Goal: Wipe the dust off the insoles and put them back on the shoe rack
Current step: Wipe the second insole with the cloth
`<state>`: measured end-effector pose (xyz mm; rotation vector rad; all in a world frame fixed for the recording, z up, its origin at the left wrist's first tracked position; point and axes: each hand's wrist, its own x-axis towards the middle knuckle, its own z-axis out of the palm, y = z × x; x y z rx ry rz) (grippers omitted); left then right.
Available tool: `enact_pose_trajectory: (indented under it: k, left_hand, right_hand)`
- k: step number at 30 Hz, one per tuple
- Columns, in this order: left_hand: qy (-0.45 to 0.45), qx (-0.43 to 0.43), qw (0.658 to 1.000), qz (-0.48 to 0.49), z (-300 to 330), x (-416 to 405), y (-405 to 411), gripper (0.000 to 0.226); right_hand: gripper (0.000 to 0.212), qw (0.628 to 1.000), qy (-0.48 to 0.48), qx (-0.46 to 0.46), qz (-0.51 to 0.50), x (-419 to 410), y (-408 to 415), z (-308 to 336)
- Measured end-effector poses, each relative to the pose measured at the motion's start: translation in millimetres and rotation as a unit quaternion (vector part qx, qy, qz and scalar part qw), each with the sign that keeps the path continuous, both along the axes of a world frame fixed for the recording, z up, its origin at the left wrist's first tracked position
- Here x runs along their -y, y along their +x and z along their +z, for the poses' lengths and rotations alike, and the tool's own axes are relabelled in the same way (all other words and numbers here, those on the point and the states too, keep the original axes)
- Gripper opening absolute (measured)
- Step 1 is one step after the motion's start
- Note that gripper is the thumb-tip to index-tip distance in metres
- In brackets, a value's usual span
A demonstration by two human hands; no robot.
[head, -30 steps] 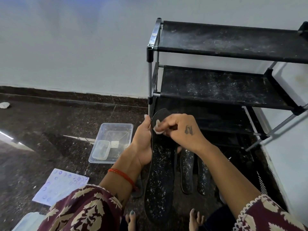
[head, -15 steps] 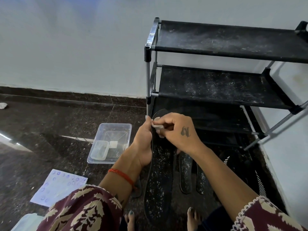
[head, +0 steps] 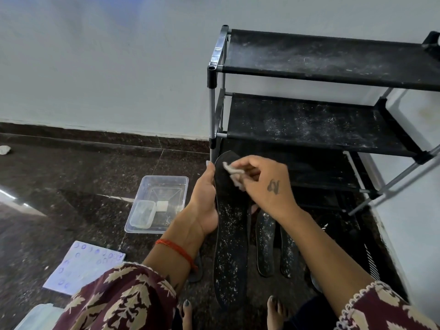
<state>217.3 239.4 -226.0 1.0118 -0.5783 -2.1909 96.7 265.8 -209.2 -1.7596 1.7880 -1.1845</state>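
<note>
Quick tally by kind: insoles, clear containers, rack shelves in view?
Insoles: 3, one held, two on the floor
Clear containers: 2, a tub with a smaller one inside
Rack shelves: 2 clearly seen, top and middle
Total: 7

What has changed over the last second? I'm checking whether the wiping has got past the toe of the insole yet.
Little has changed. The right hand shifted the white wipe slightly about the toe end of the held insole, no farther down; the lower part stays dusty. The left hand keeps gripping the insole's edge. The two insoles on the floor, the plastic tub and the shoe rack stayed put.
</note>
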Motion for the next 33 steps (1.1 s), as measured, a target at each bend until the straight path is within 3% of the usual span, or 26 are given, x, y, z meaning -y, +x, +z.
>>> enact_pose_trajectory:
  k: [4, 8, 11, 15, 18, 22, 25, 29, 33]
  left_hand:
    - [-0.006, 0.039, 0.999, 0.035, -5, 4, 0, 0.076]
    - [0.005, 0.029, 0.999, 0.03, -4, 2, 1, 0.07]
    - [0.001, 0.008, 1.0, 0.01, -3, 1, 0, 0.068]
    - [-0.004, -0.003, 1.0, -0.017, 0, 0, -1, 0.07]
    - [-0.01, -0.001, 1.0, -0.014, 0, -1, -1, 0.067]
    - [-0.025, 0.01, 1.0, 0.0, 2, -3, -1, 0.057]
    - [-0.015, 0.014, 1.0, -0.021, 6, -5, -1, 0.064]
    - [0.0, 0.019, 0.999, -0.037, 4, -3, -2, 0.074]
    - [0.007, 0.011, 1.0, -0.028, 0, 0, -1, 0.077]
  right_hand:
    - [0.022, 0.997, -0.029, -0.017, 0.074, -5, 19, -7]
    - [0.027, 0.992, -0.065, -0.108, 0.027, 1, 11, -8]
    - [0.023, 0.989, -0.016, -0.141, -0.035, 6, -2, -7]
    - [0.023, 0.988, -0.005, -0.107, -0.107, 11, -15, -8]
    - [0.027, 0.994, -0.066, -0.071, -0.044, 10, 1, -6]
    - [0.025, 0.99, -0.095, -0.099, 0.018, 9, 17, -12]
    - [0.026, 0.99, -0.08, -0.115, -0.023, 14, 10, -12]
    - [0.035, 0.987, 0.019, -0.13, -0.09, 20, -9, -12]
    - [0.026, 0.992, -0.019, -0.042, -0.119, 17, -13, -2]
